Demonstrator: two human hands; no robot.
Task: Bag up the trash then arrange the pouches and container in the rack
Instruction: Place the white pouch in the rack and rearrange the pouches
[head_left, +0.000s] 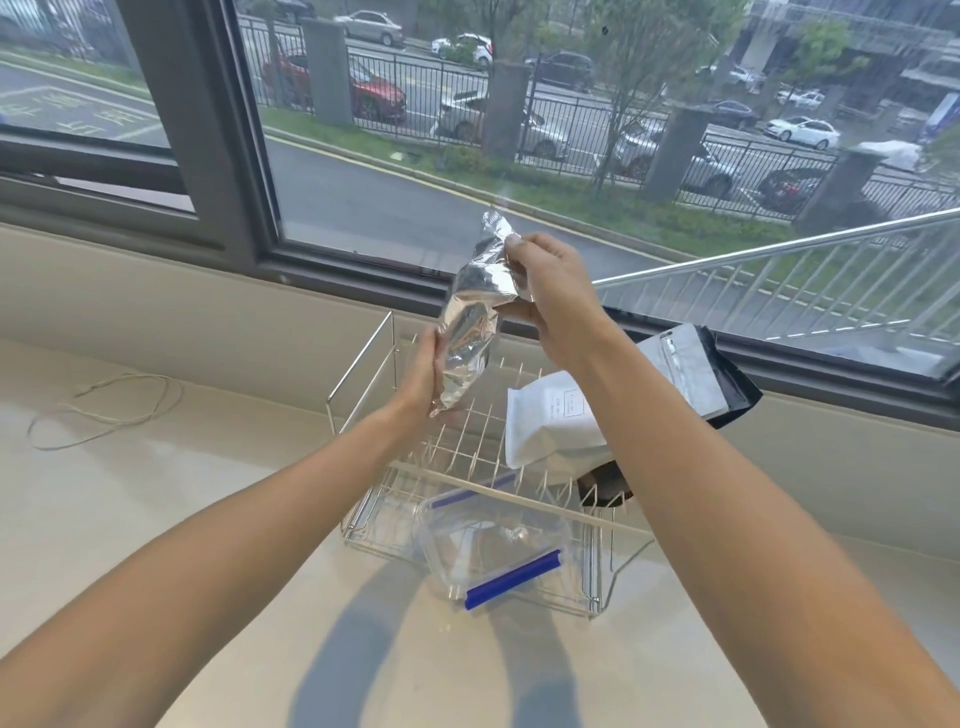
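Observation:
I hold a shiny silver foil pouch (470, 322) upright in the air above the wire rack (363, 364). My left hand (423, 376) grips its lower end and my right hand (545, 291) pinches its upper part. In the rack, a white pouch (545, 421) leans against a grey-and-black pouch (696, 369) at the right side. A clear plastic container (493, 545) with blue clip handles sits in the rack's near section. Something dark brown (605, 483) lies under the white pouch, mostly hidden.
The rack stands on a pale counter (208, 519) below a large window (519, 130). A loose loop of thin string (104, 410) lies on the counter to the left. The window sill and wall run just behind the rack.

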